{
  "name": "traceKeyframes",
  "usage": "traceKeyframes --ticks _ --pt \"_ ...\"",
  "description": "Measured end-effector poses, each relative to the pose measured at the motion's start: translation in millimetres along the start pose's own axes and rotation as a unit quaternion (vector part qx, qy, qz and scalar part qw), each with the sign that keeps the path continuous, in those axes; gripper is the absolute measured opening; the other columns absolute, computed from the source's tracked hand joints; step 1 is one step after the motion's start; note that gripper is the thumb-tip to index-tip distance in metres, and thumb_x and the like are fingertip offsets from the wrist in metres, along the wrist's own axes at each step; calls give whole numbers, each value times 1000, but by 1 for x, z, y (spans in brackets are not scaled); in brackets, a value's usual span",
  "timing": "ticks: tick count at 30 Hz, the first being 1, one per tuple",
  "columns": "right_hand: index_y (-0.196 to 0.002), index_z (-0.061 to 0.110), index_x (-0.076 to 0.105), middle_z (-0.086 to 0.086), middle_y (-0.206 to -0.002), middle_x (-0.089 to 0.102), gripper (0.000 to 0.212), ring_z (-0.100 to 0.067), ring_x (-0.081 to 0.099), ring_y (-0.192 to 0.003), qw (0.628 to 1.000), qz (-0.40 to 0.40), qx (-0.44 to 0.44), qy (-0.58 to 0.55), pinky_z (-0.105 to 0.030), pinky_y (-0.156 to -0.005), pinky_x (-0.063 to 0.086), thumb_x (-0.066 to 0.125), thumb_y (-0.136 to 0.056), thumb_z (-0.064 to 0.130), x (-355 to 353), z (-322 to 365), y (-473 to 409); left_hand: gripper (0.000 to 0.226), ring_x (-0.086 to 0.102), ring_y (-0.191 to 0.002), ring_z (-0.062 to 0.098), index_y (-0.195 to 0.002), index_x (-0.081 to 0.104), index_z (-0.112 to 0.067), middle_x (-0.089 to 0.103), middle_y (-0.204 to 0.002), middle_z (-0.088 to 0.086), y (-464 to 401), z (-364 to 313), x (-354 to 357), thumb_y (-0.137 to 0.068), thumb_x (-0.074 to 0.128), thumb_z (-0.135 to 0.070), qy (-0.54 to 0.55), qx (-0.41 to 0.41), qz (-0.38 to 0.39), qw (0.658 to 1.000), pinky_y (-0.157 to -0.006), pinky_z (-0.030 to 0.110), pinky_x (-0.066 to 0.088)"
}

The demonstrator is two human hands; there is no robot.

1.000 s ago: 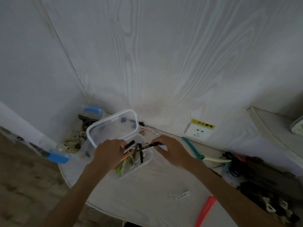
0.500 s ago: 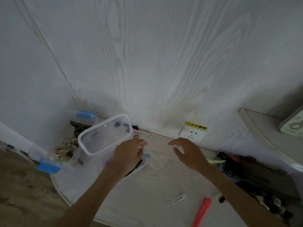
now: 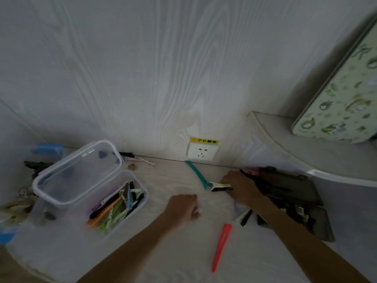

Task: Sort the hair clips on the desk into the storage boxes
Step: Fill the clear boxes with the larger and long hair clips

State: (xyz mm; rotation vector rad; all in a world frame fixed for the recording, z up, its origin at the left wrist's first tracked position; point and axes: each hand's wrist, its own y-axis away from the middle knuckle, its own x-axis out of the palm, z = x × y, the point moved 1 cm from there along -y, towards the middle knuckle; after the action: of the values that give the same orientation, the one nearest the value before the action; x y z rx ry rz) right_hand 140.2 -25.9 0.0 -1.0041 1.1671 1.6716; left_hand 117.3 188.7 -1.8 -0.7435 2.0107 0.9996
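Teal hair clip (image 3: pixel 195 174) lies near the back edge of the surface, just below the wall socket (image 3: pixel 202 151); its metal-jawed end (image 3: pixel 221 186) sits at the right hand (image 3: pixel 241 185); judged light, stiff and slightly springy, smooth plastic likely to slip, so best pinched at the hinge end rather than the thin curved blade. Right hand reaches forward across the surface, palm down, fingers curled at the clip's hinge end; whether they actually hold it cannot be told. Left hand (image 3: pixel 182 208) rests mid-surface, knuckles up, fingers loosely curled; a small pale object shows at its fingertips, grip unclear. Open storage box (image 3: pixel 140 203) toward the left edge holds many coloured clips, lid (image 3: pixel 78 172) tilted up behind it; red clip (image 3: pixel 222 247) lies loose near the front edge; dark case (image 3: pixel 293 199) at the right edge.
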Motion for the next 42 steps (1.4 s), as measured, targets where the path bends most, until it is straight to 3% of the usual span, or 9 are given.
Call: traceKeyframes --ticks 5,9,17,23,26,30,34,38,42 --pt "-114 18 59 -8 -111 55 26 -24 48 -107 999 13 3 35 -34 -86 40 53 -90 23 1 12 -4 87 48 -107 26 -118 43 -9 49 -117 8 0 -33 16 -66 54 -78 -28 -34 -10 999 -83 38 43" --pt "-112 20 60 -6 -109 56 24 -22 49 -106 999 11 4 30 -31 -84 39 54 -89 25 0 11 -4 109 26 -133 35 -143 16 -7 22 -147 13 5 -63 43 -66 68 -64 -55 -40 50 996 -106 46 29" --pt "-115 21 62 -3 -112 61 27 -22 50 -110 999 26 3 28 -31 -88 39 53 -90 28 -4 9 -10 47 58 -106 23 -121 45 -15 60 -115 6 -5 -10 7 -82 67 -28 70 -61 -33 995 -85 32 45" --pt "-99 24 67 2 -102 69 17 -18 60 -98 998 -20 25 -55 -29 -78 42 61 -85 31 -4 25 -17 26 62 -102 20 -108 64 -20 68 -109 1 -3 27 -13 -87 61 -34 70 -83 -68 992 -88 29 48" --pt "-95 23 70 2 -93 72 13 -14 63 -88 988 -47 38 -141 -25 -69 41 63 -84 24 -7 31 -20 45 65 -94 14 -106 66 -14 70 -103 1 7 25 -30 -85 53 -52 157 -51 -76 983 -86 24 48" --pt "-102 15 72 -5 -99 73 18 -13 63 -92 981 -35 21 -192 -21 -71 40 64 -86 19 -18 44 -33 17 63 -81 3 -101 66 -14 68 -95 -6 27 35 -59 -85 66 -20 292 -32 -141 946 -75 10 47" --pt "-106 9 69 -15 -93 70 19 -11 56 -83 969 -19 -52 -242 -11 -60 34 60 -89 12 -36 93 -46 12 65 -70 14 -92 67 -15 69 -78 2 69 73 -96 -81 69 -16 334 -70 -180 923 -72 31 51" --pt "-112 17 66 -8 -104 69 24 -22 61 -99 972 15 -154 -176 -28 -81 43 57 -90 18 -38 161 -56 17 65 -71 -2 -82 63 -35 68 -76 -14 120 111 -114 -82 69 -19 251 -133 -200 938 -73 19 49" --pt "-115 26 64 -5 -111 66 26 -23 55 -106 966 43 -237 -90 -37 -96 39 53 -91 25 -16 219 -59 19 66 -83 12 -77 59 -34 69 -82 -6 151 135 -111 -83 68 -18 213 -191 -216 934 -83 31 51"
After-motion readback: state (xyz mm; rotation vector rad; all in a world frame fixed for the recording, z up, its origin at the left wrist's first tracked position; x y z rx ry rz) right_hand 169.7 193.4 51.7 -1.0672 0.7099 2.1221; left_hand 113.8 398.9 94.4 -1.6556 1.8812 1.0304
